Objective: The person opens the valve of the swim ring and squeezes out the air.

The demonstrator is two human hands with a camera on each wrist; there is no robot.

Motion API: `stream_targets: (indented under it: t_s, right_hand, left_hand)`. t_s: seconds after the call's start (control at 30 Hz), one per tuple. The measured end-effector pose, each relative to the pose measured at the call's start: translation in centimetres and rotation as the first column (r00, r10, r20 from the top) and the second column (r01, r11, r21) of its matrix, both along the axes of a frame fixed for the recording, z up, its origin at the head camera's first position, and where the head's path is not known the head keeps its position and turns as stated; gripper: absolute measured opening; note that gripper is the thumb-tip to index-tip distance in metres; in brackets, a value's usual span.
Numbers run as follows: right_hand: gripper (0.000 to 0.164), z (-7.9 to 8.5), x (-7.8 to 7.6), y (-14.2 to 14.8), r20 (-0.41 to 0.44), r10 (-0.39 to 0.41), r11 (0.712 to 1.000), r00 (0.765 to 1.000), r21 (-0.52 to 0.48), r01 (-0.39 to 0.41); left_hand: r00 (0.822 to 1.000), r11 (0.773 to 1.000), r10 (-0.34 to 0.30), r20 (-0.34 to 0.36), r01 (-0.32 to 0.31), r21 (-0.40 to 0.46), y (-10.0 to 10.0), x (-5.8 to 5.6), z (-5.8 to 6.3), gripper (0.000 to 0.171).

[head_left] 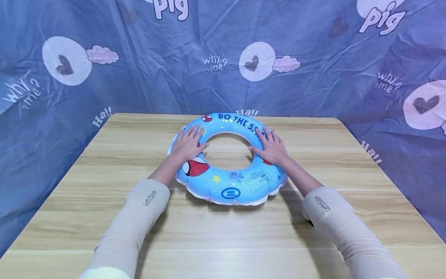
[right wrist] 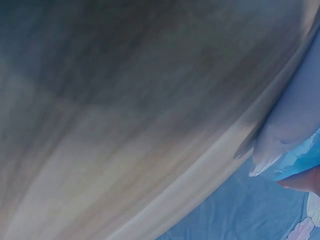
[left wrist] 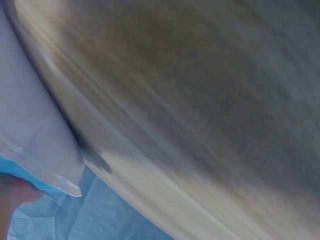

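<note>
A blue inflatable swim ring (head_left: 223, 182) lies on the wooden table, puffed up, with red cartoon prints, a yellow star and lettering on top. Its clear valve (head_left: 236, 175) shows on the near side. My left hand (head_left: 188, 143) rests on the ring's left side, fingers straight and spread, thumb toward the hole. On the opposite side my right hand (head_left: 273, 148) lies in the same way, palm down with fingers spread. In the left wrist view the ring's pale underside (left wrist: 40, 110) shows above the table. The right wrist view also catches the pale underside (right wrist: 292, 110) at its edge.
The light wooden table (head_left: 104, 217) extends around the ring on all sides. Behind and beside it hangs a blue printed cloth (head_left: 174, 69) with words, hearts and pink clouds, close to the table's far edge.
</note>
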State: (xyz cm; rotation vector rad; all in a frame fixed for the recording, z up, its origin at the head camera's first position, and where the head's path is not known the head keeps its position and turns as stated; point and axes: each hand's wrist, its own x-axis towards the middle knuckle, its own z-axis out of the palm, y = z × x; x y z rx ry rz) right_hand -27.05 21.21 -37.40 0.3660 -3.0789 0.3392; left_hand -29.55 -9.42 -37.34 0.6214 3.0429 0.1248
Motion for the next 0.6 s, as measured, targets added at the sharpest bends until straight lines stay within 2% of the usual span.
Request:
stream_targets:
  t_s: [0.6]
  right_hand:
    - [0.080,-0.20,-0.27,0.02,0.005,0.000,1.000,1.000,0.014,0.000]
  left_hand:
    - [1.000,1.000,0.005,0.016,-0.005,0.000,0.08,0.07,0.04,0.071]
